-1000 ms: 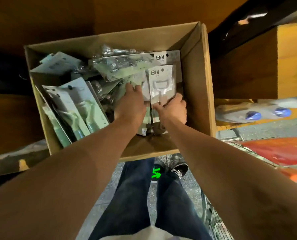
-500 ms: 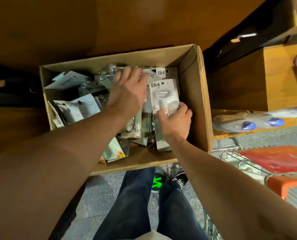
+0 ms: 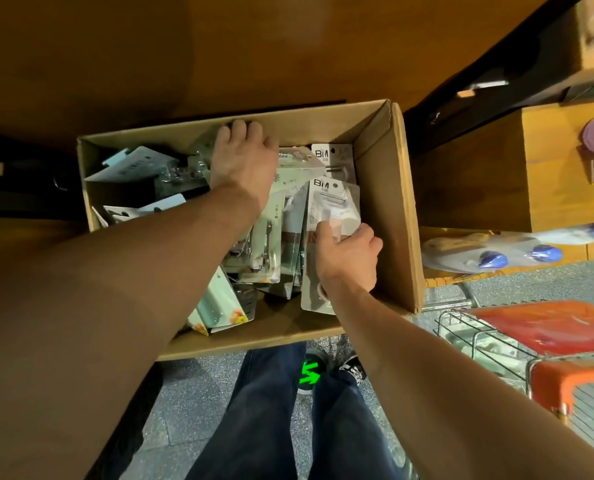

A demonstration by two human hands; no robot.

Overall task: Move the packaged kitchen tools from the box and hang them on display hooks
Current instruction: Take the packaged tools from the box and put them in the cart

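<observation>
An open, brown corrugated cardboard box (image 3: 394, 209) with its flaps standing up holds a loose jumble of flat, carded kitchen tools under glossy clear plastic. The right hand (image 3: 349, 261) grips a white blister pack (image 3: 335, 202) printed "BM". The thumb presses on the front of its moulded bubble and the fingers curl round its right edge. The pack lies lengthwise in the right part of the box, just beside the right wall, its rounded lower corner resting on the box bottom. A second pack (image 3: 335, 159) of the same make lies beyond it, partly overlapped. The left hand (image 3: 243, 164) lies palm down on the pile at the far wall with the fingers bent over. I cannot tell whether they hold anything, since the fingertips are hidden. Pale green-backed packs (image 3: 219, 306) lean at the near left under the forearm. Below the box are a speckled grey floor (image 3: 191, 410) and dark jeans (image 3: 271, 417), and to the right stands a chrome wire basket (image 3: 462, 327).
</observation>
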